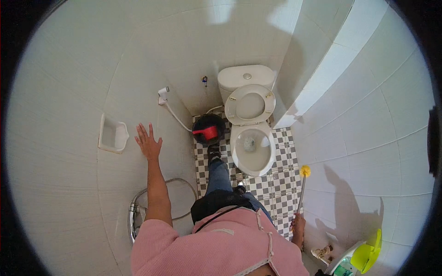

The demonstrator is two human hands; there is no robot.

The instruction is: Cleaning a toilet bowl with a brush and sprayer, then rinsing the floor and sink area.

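Note:
My left hand [149, 142] is spread open with nothing in it, in front of or against the tiled wall, just right of a white wall niche [119, 138]. On the other side, my right hand [297, 226] grips the handle of a toilet brush [303, 193] with a yellow round head [305, 171], which points away from me. Ahead stands a white toilet [236, 151] with its seat and lid [229, 115] raised and some foamy water [250, 143] in the bowl.
Left of the toilet stands a black bucket [199, 120] with a red dipper [210, 132]. A bidet sprayer [163, 92] and a shower mixer [132, 220] are on the left wall. A yellow-green dipper [365, 257] lies at lower right. The floor [283, 179] has checkered tiles.

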